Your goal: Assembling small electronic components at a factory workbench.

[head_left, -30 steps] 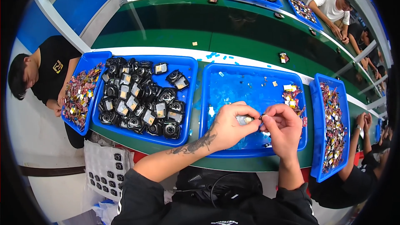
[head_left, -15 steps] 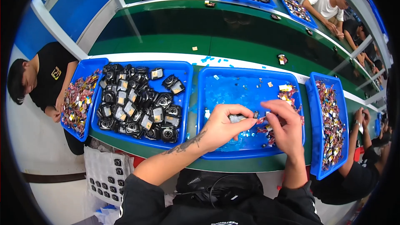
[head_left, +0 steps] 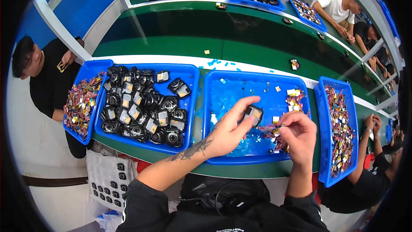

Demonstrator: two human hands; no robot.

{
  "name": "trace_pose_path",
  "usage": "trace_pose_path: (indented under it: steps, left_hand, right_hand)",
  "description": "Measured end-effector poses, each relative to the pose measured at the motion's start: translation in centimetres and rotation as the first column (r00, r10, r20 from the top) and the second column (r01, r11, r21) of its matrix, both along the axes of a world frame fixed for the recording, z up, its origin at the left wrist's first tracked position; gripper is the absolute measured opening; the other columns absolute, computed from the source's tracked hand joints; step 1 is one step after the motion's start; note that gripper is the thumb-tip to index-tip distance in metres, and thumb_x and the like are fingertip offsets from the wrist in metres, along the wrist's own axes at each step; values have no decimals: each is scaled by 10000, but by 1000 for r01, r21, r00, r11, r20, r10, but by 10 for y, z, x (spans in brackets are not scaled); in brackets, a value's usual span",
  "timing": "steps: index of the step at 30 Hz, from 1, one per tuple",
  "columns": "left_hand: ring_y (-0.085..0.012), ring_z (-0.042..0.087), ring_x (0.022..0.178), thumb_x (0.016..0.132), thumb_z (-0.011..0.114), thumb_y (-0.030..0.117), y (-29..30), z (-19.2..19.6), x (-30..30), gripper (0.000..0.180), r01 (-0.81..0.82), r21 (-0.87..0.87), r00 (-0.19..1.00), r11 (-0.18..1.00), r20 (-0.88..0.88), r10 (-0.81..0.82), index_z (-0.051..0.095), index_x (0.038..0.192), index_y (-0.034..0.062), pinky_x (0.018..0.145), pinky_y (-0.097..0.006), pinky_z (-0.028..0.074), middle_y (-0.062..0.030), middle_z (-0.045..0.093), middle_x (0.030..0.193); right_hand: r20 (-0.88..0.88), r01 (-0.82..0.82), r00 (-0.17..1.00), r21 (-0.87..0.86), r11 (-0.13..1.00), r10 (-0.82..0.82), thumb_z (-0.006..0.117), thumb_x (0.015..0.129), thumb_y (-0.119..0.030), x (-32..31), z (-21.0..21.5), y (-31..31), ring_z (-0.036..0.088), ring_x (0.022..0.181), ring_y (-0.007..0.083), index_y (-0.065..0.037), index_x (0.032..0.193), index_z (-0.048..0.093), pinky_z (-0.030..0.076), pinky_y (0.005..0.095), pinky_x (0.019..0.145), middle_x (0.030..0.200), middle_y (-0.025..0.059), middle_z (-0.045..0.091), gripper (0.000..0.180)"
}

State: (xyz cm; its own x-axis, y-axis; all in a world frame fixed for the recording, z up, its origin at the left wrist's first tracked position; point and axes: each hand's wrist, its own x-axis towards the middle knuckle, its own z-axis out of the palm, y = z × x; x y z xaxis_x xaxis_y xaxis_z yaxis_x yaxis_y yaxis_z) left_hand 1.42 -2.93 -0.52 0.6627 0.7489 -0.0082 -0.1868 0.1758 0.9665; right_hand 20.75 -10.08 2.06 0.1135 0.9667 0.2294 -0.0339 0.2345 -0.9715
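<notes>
My left hand [head_left: 229, 133] holds a black watch-like case [head_left: 254, 115] with a greyish face between thumb and fingers, above the middle blue tray [head_left: 207, 116]. To its right, my right hand [head_left: 301, 135] pinches a small white-and-yellow part [head_left: 277, 131] with reddish wires, just apart from the case. The fingertips partly cover that part. Several similar wired parts [head_left: 294, 96] lie along this tray's right side. Bits of blue film [head_left: 240, 146] are scattered over its bottom.
Left of it, a blue tray [head_left: 197, 90] holds many black cases [head_left: 137, 107]. Narrow trays of wired parts flank both sides [head_left: 80, 107] [head_left: 341, 133]. Beyond runs a green conveyor [head_left: 253, 53] with a few pieces on it. A person [head_left: 47, 77] is at the left; others work across and right.
My left hand has turned, its fingers straighter, bringing the black case's face into view. My right hand has moved slightly down and closed in a pinch. The person at left has raised a hand.
</notes>
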Motion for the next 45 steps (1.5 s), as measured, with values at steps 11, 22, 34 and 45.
trace_pose_path:
  steps: [11,22,34,45]
  left_hand:
    - [-167,583,1126,961,483,-15,-9,-3,6,369,-90,-103,983,991,151,105,450,1327,-40,941,-279,486,-140,588,1239]
    - [-181,559,1173,957,484,-25,-12,-8,9,407,-124,18,976,992,184,119,448,1361,-58,995,-312,460,-148,572,1287]
    - [-162,589,1114,957,497,-13,-13,-5,8,369,-119,-25,964,993,237,122,451,1322,-42,938,-277,484,-146,577,1262]
    - [-266,664,964,830,580,-100,-5,10,-4,360,-149,783,972,604,5,233,665,1157,25,790,-299,547,-179,603,1159]
  right_hand:
    - [368,307,883,17,952,-291,722,796,20,-43,3,14,504,606,37,4,902,691,372,195,498,798,29,678,112]
    - [445,316,835,93,944,-323,734,755,1,-44,5,19,518,609,117,-26,826,700,409,250,562,750,52,674,83]
    - [278,297,920,-39,954,-275,733,747,10,-38,7,13,590,704,112,0,830,616,475,240,644,825,59,643,143]
    - [-23,114,993,-113,987,-117,696,817,69,-30,8,-7,674,841,139,67,981,650,566,240,758,916,98,675,171]
